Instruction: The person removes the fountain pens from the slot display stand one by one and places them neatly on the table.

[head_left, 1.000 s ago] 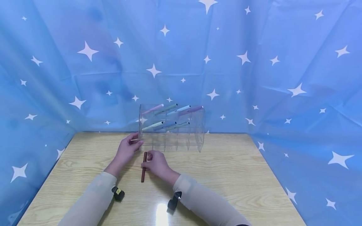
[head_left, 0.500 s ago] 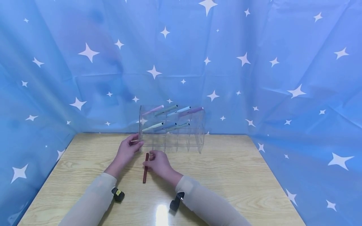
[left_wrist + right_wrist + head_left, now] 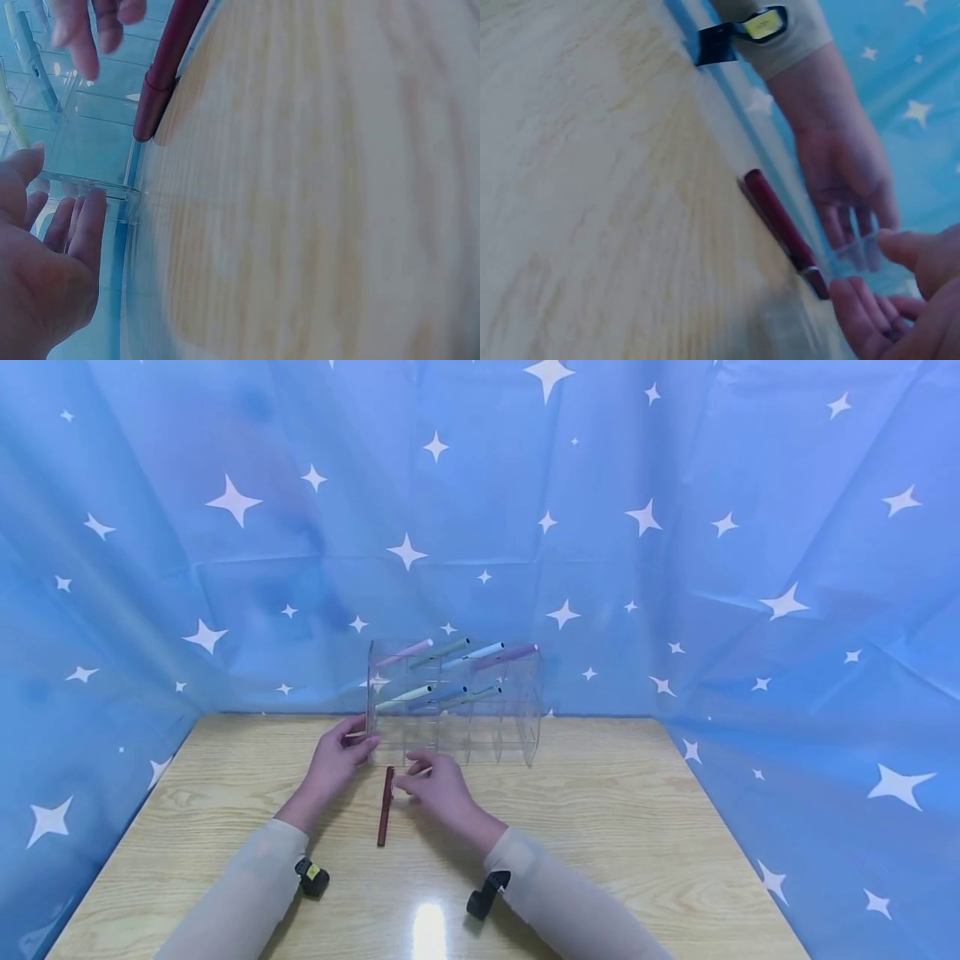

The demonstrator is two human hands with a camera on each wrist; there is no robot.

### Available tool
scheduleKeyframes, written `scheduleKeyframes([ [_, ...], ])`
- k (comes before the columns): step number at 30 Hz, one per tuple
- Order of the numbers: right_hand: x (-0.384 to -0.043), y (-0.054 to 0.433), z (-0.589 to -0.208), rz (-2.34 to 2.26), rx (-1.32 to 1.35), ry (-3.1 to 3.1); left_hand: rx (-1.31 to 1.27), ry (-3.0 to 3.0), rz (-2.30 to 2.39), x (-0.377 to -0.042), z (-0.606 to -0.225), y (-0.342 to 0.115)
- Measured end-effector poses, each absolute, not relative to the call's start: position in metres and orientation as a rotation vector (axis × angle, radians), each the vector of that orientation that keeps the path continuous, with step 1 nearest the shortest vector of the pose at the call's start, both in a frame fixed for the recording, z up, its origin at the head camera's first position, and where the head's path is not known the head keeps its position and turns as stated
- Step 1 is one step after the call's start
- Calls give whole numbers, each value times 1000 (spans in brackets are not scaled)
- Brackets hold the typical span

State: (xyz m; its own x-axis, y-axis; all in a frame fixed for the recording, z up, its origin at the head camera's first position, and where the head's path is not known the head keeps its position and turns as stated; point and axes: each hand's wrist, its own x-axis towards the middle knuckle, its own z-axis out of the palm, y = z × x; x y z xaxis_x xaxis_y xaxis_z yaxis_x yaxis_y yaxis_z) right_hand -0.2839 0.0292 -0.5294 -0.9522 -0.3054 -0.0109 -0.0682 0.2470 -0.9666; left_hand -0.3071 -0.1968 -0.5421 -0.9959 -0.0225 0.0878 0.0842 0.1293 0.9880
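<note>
My left hand [image 3: 332, 766] is at the left side of a clear acrylic pen rack [image 3: 533, 727], its fairly straight fingers against the side panel and the thumb by the front edge. In front of the rack's left end, a dark red capped pen [image 3: 386, 810] lies on the wooden table, capped end toward the rack. Just right of that cap is my right hand [image 3: 444, 791], fingers loosely bent and nothing held. The right wrist view shows the pen [image 3: 780, 221] beside the right fingertips [image 3: 844, 300], with the left hand [image 3: 847, 165] beyond.
Several pastel pens, among them a light blue pen [image 3: 474, 656] and a purple pen [image 3: 517, 652], lie slanted in the rack's upper two rows. Behind the table [image 3: 600, 827] hangs a blue curtain [image 3: 480, 510] with white stars.
My right hand has let go of the red pen and drawn back to the right. The pen has shifted slightly on the table. My left hand keeps its place at the rack.
</note>
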Motion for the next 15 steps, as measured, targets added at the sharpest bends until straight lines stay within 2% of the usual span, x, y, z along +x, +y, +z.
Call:
scheduleKeyframes([
  [15, -297, 81, -497, -2008, -336, 2480, -53, -2298, -2028, -308, -543, -197],
])
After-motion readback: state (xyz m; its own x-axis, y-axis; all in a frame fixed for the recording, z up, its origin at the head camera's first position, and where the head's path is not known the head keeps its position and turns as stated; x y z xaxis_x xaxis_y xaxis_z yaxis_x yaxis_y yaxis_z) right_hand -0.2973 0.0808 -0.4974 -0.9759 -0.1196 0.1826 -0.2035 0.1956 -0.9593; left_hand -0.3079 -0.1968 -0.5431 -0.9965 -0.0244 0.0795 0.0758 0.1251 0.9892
